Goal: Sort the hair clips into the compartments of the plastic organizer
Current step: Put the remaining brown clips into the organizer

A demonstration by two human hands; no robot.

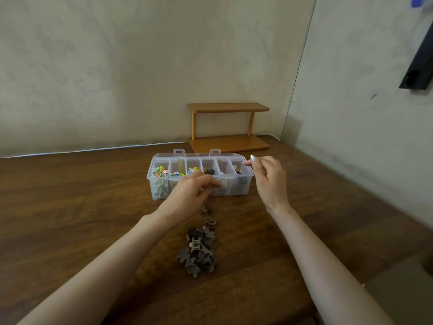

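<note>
One organizer (pixel 239 187) has six compartments, and one tangled, uncountable heap of brown clips (pixel 199 247) lies at its 6 o'clock. The left hand (pixel 189 193) curls, blurred, at the front wall. The right hand (pixel 269 179) brings thumb and forefinger together over the 3 o'clock compartment. Whether either hand pinches anything is unclear.

Clear plastic organizer (pixel 239 187) standing open, six compartments in a row, most holding clips. Loose heap of small brown and grey hair clips (pixel 199 249) just before it.

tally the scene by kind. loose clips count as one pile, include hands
plastic organizer: 1 (6 compartments)
loose clip pile: 1 (the clips overlap, so no exact count)
wooden shelf: 1
hands: 2, left hand and right hand
total: 5
</note>
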